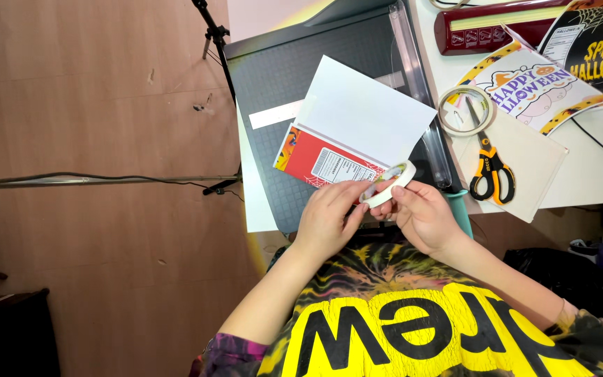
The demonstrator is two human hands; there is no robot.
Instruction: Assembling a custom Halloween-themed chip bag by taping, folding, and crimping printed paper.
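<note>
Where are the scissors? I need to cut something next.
In the head view the scissors lie at the right on a white sheet, just below a tape ring and to the right of the paper trimmer.

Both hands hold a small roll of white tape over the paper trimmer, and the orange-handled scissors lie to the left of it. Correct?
Not quite: in the head view the scissors lie to the right of the paper trimmer. Both hands, left and right, do hold the tape roll.
</note>
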